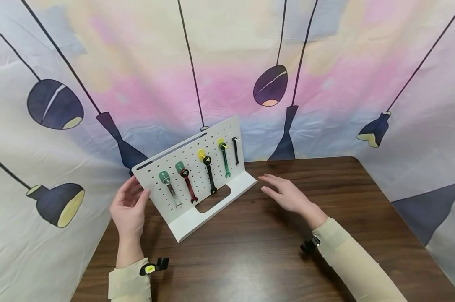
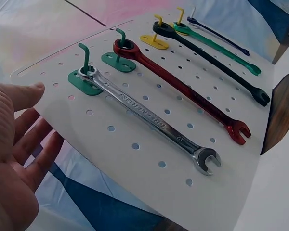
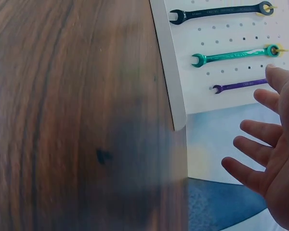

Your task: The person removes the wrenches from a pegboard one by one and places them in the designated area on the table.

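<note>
A white pegboard stand [image 1: 189,224] rests at an angle on the table. Combination wrenches hang from its hooks: a silver wrench [image 2: 144,115], a red wrench [image 2: 183,91], a black wrench [image 2: 214,62], a green wrench [image 3: 231,56] and a small purple wrench [image 3: 241,85]. At the stand's left edge is my left hand [image 1: 129,207], thumb before the board and loosely bent fingers along or behind the edge; firm contact cannot be told. My right hand [image 1: 287,195] hovers just off the stand's right end, fingers extended and holding nothing.
The stand sits on a dark wood table [image 1: 235,268]. Behind it hangs a cloth backdrop [image 1: 219,63] printed with lamps. Green and yellow hook plates [image 2: 118,62] sit on the board, and an oblong cutout opens in its base. A dark wrist device [image 1: 309,245] is on the right cuff.
</note>
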The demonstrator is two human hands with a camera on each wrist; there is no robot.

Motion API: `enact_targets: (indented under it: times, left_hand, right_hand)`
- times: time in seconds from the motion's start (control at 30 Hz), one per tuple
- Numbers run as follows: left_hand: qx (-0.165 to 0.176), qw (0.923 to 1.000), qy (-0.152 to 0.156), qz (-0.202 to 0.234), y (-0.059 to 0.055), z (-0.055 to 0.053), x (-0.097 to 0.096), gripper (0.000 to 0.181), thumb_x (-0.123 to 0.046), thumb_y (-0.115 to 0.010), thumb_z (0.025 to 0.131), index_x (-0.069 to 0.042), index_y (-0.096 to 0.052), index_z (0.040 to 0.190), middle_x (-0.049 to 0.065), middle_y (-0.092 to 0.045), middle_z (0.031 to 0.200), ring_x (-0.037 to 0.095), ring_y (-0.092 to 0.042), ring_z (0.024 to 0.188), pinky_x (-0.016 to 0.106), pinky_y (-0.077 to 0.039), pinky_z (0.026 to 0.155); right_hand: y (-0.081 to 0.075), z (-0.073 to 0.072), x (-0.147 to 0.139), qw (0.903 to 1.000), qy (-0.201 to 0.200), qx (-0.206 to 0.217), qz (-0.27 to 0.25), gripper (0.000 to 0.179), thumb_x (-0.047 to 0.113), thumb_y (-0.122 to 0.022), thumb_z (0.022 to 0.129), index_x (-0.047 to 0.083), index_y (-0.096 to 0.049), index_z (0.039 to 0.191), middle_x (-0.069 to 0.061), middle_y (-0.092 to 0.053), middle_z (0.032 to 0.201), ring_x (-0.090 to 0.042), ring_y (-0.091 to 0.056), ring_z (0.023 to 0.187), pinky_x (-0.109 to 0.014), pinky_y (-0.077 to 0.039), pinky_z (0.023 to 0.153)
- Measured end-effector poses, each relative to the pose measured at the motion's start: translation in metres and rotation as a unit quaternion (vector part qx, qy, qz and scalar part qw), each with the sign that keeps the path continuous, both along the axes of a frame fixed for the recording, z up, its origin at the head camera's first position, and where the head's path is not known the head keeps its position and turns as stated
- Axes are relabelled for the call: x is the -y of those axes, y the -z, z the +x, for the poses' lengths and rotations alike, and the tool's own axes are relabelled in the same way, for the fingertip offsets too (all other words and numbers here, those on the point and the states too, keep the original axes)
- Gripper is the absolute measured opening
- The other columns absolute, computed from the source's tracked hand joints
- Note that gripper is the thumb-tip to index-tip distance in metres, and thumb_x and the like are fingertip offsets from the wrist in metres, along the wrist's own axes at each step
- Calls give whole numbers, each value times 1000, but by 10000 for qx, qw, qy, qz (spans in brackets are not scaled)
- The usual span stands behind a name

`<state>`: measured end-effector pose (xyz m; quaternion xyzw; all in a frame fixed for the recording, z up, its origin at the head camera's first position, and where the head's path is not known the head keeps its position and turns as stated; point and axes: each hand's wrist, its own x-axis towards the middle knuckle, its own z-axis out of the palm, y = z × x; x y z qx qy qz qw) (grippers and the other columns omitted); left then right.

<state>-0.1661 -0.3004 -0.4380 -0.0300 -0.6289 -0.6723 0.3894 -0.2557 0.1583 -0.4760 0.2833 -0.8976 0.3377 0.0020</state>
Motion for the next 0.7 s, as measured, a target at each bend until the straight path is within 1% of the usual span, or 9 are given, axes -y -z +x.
enact_targets:
  times: [0.13,0.27,0.37,0.53,0.7]
  left_hand:
    - [286,9982,-305,-419,0,-2,-1,44,12,-79,90,6,-70,133,0,-77,114,12,-73,97,18,-58,83]
    - [435,9963,-420,-612,1,-4,0,43,12,-80,90,6,-72,131,-2,-77,110,11,-73,94,16,-58,80]
    - [517,9955,-454,-644,2,-4,0,42,13,-80,89,5,-72,130,-3,-77,108,10,-74,93,15,-58,78]
    - [658,9936,-622,-672,3,-4,2,42,12,-81,89,3,-74,129,-6,-77,106,9,-74,91,15,-57,75]
    - [762,9912,-827,-698,4,-2,2,40,9,-82,90,1,-75,128,-8,-77,104,8,-73,90,14,-56,71]
  right_hand:
    - [6,1,5,10000,43,30,-61,57,52,-49,113,19,-53,160,-13,-45,166,-34,-44,151,-59,-40,118]
    - [11,0,11,9999,57,49,-117,57,51,-50,113,16,-54,159,-16,-46,165,-36,-44,151,-60,-40,118]
    - [13,-3,16,9998,39,77,-170,56,49,-50,113,16,-55,158,-15,-47,164,-34,-45,151,-58,-39,119]
    - [12,-10,25,9995,-52,37,-293,54,47,-51,114,15,-55,157,-10,-51,162,-30,-47,150,-54,-40,120]
    - [10,-16,31,9986,-113,2,-507,50,41,-54,114,12,-58,155,-8,-56,158,-28,-52,146,-53,-44,117]
